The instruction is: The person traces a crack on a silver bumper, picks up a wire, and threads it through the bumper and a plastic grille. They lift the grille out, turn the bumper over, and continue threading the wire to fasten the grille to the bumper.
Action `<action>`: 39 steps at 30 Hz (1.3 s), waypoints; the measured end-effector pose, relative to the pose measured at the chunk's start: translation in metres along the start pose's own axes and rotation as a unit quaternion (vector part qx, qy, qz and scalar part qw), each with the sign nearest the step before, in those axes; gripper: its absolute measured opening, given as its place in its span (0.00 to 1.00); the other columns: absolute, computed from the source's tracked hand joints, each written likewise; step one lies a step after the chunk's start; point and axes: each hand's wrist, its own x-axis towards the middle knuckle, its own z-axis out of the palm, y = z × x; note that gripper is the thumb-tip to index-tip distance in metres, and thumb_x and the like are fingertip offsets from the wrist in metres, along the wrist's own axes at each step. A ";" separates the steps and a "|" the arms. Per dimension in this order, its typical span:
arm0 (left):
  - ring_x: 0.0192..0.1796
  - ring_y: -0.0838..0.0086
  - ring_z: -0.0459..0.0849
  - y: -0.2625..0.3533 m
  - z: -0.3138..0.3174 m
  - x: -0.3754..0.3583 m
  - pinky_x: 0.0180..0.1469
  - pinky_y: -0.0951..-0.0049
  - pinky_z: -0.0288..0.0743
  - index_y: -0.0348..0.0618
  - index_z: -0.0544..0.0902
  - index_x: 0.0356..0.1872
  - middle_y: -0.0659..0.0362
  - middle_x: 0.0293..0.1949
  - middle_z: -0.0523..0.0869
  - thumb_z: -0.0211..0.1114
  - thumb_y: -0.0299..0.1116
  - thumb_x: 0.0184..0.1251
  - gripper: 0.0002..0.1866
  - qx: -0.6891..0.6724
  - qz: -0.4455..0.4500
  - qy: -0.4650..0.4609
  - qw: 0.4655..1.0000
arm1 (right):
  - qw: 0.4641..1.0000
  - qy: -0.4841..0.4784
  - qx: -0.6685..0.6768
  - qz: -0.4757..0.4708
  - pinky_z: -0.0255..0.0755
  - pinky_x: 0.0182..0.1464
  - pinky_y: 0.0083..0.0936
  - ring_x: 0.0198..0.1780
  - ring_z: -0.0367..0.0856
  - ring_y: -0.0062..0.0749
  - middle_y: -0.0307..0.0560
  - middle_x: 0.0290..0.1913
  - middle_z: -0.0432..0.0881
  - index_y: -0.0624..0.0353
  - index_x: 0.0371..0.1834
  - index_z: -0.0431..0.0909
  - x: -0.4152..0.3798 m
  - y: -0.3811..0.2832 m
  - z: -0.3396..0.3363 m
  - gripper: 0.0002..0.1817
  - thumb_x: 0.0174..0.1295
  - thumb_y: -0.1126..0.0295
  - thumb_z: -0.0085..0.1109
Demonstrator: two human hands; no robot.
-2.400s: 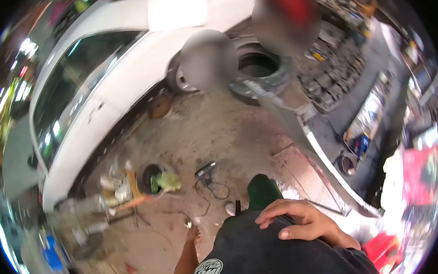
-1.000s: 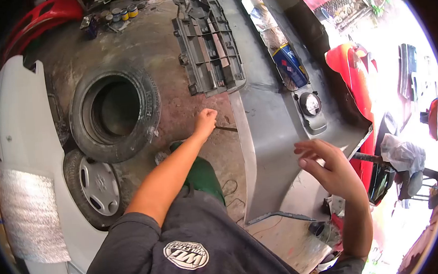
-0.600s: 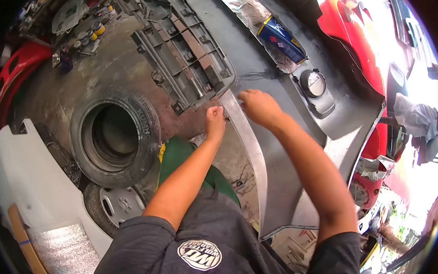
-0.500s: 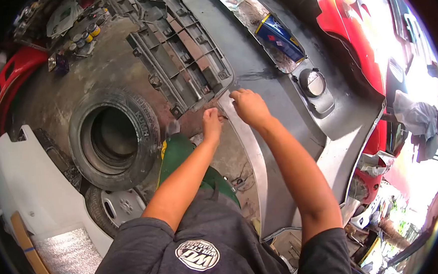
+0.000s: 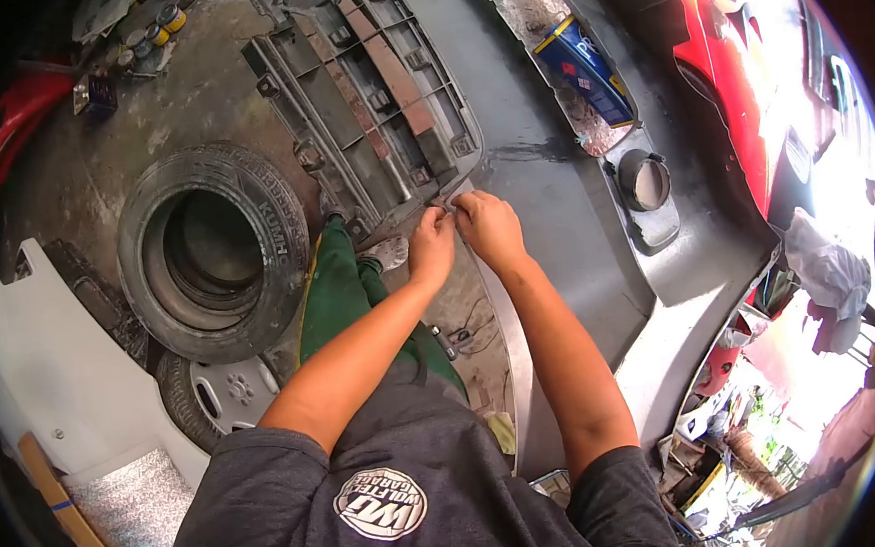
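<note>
My left hand point(image 5: 433, 246) and my right hand point(image 5: 491, 228) are close together at the lower corner of a dark plastic grille point(image 5: 372, 107). Both have their fingers bent into a pinch. Whatever is between the fingertips is too small or hidden to name. The corner where they meet lies against a large grey car bumper point(image 5: 557, 266), seen from its inner side. My right forearm crosses over the bumper's pale edge. A round lamp-like fitting point(image 5: 644, 181) is set in the bumper to the right.
A blue can point(image 5: 585, 69) shows through the bumper's opening. Stacked tyres point(image 5: 284, 218) stand to the left, beside a wheel point(image 5: 229, 392) and a white body panel point(image 5: 56, 347). Small tins point(image 5: 157, 34) sit on the floor at upper left. A red bumper point(image 5: 727, 85) is at right.
My right hand has come down and in beside my left hand, so the two now nearly touch at the grille's corner. The camera view has shifted slightly.
</note>
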 end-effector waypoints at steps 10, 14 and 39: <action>0.44 0.63 0.88 -0.005 0.009 0.013 0.49 0.64 0.79 0.35 0.81 0.57 0.48 0.43 0.89 0.58 0.36 0.77 0.17 0.088 0.071 0.074 0.991 | 0.996 0.051 -0.074 -0.025 0.73 0.45 0.41 0.43 0.84 0.41 0.43 0.35 0.85 0.53 0.33 0.82 -0.002 -0.006 0.007 0.04 0.57 0.68 0.66; 0.45 0.74 0.86 0.011 0.000 0.007 0.49 0.70 0.79 0.37 0.81 0.58 0.56 0.45 0.88 0.53 0.38 0.83 0.17 -0.179 -0.073 -0.015 0.981 | 0.996 0.056 -0.063 0.012 0.74 0.45 0.41 0.43 0.85 0.43 0.44 0.35 0.85 0.53 0.35 0.84 -0.007 -0.008 0.011 0.05 0.58 0.67 0.65; 0.44 0.75 0.82 0.014 0.000 0.013 0.48 0.71 0.81 0.42 0.79 0.51 0.62 0.44 0.81 0.56 0.39 0.82 0.12 -0.370 -0.172 -0.027 0.913 | 0.985 0.103 0.089 0.109 0.78 0.48 0.44 0.44 0.85 0.54 0.53 0.41 0.86 0.61 0.38 0.83 -0.015 -0.003 0.022 0.06 0.61 0.72 0.59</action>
